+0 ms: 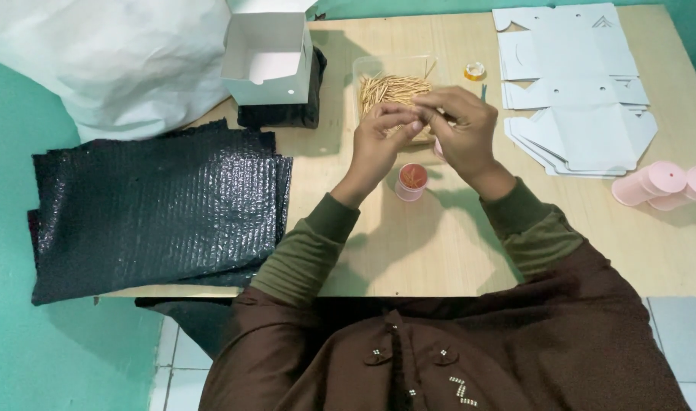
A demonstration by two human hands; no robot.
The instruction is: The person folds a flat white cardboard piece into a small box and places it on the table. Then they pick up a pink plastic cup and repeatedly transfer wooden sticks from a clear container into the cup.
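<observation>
Wooden toothpicks (390, 89) fill a clear tray (363, 70) on the counter (424, 251), and both hands meet just above it. The left hand (380, 137) and right hand (462, 125) are curled narrow, fingertips pinched together; what they pinch is too small to tell. Just below them stands a small pink cup (411, 181) with toothpicks inside. Right of the hands lie flat white box blanks (584, 99) and pink spools (664, 183). A folded white box (268, 57) stands up left, black bubble wrap (158, 205) lies further left.
</observation>
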